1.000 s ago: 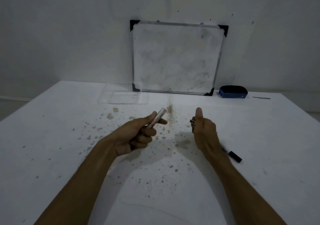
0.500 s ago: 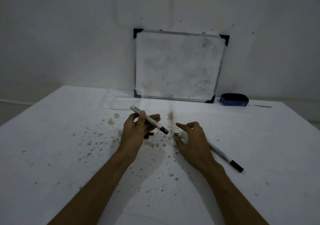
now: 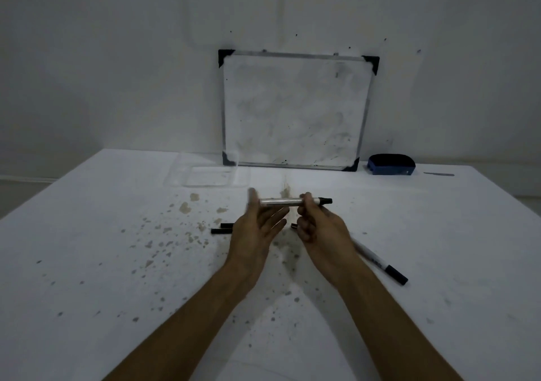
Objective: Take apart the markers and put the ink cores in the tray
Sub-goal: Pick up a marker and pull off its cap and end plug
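Observation:
A white marker (image 3: 282,201) with a black tip pointing right is held level above the table. My right hand (image 3: 317,224) is closed on it near the tip end. My left hand (image 3: 257,228) has its fingers spread, with the thumb blurred against the marker's left end. A second marker (image 3: 379,262) with a black cap lies on the table just right of my right wrist. Two black caps (image 3: 221,228) lie on the table left of my left hand. The clear plastic tray (image 3: 175,175) stands at the back, left of centre, and looks empty.
A small whiteboard (image 3: 295,111) leans on the wall behind the tray. A blue eraser (image 3: 390,164) sits to its right, with a thin dark object (image 3: 439,174) beyond it. The white table (image 3: 87,263) carries brown stains around its middle.
The marker has turned level, tip now pointing right, and my right hand has taken hold of it. My left hand has opened its fingers. The black caps now show on the table.

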